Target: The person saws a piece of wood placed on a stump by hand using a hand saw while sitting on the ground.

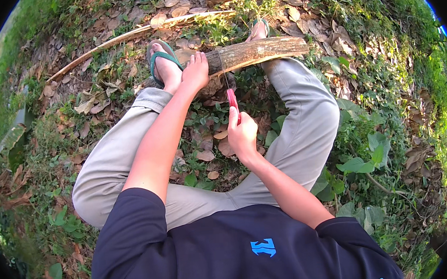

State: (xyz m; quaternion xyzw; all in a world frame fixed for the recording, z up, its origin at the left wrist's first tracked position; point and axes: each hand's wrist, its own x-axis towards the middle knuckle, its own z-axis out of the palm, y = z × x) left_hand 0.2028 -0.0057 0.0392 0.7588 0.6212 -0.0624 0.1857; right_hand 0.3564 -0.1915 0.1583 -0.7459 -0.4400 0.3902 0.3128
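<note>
A short log (266, 51) with rough bark and a pale split edge lies crosswise between my feet. My left hand (195, 72) is closed over its left part, with the fingers along the top of the bark. Below the log, my right hand (243, 135) is wrapped round the red handle of a hand saw (232, 98). The saw's thin blade shows almost edge-on and runs up to the log, just right of my left hand. How deep the blade sits in the wood I cannot tell.
My left foot in a green-strapped flip-flop (165, 63) is beside the log's left end; my right foot (258, 29) is behind it. A long curved strip of pale wood (136, 33) lies beyond. Dry leaves (205, 155) and green plants (359, 165) cover the ground.
</note>
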